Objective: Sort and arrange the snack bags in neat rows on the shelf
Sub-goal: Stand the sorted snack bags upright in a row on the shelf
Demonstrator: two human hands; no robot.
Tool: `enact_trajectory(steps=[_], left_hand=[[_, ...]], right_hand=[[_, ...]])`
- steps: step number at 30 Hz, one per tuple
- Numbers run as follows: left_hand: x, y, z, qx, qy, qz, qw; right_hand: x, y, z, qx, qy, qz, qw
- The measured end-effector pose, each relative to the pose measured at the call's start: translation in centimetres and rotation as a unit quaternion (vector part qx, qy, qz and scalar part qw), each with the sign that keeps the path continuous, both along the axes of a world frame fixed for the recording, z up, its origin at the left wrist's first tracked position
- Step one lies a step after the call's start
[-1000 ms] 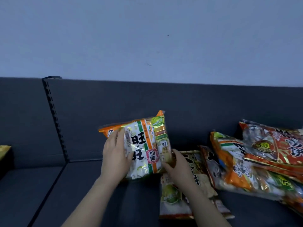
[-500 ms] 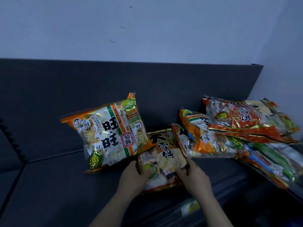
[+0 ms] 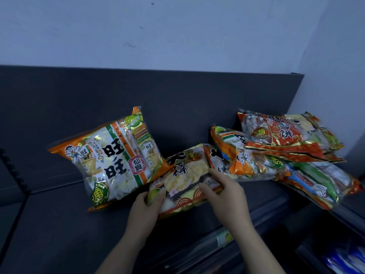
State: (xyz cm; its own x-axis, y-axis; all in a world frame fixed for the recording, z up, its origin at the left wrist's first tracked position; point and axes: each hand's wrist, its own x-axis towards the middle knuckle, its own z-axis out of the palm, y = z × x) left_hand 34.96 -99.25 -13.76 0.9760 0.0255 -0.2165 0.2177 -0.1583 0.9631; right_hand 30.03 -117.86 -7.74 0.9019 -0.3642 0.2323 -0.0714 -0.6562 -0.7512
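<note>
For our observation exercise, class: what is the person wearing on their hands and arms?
Nothing shows on the left hand or right hand: no gloves, rings, watch or bracelet. No sleeve reaches into view on either side. The light is dim, so fine details could be missed.

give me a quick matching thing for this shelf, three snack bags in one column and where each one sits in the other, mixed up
Things
1. orange-and-white plastic snack bag
2. dark gold-edged plastic snack bag
3. red plastic snack bag

Places
A. topmost at the far right
B. propped upright at the left
C. held between left hand and right hand

Pairs: 1-B, 2-C, 3-A
</note>
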Motion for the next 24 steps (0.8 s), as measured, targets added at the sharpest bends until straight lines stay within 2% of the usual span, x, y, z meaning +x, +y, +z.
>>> enact_trajectory(steps=[4,7,13,24], left_hand=[[-1.0,-0.2,0.2,-0.064,0.015,-0.008,0.998],[-1.3,-0.8,1.1,-0.097,0.007,-0.028,0.995],[-1.4,-4.0,4.1,-0.15,-0.05,-0.075,0.985],[2.3,-15.6,10.5,-0.126,-0.177,-0.122,0.969]], right_hand=[[-0.1,1.3,2.5,-0.029,-0.061,0.025,0.997],[-0.4,0.8,3.6,-0.062,-0.063,0.01,0.996],[-1.7,-3.1,5.0,-0.031,-0.087,-0.06,0.994],[-2.6,-14.4,7.0,0.042,-0.148,-0.169,0.973]])
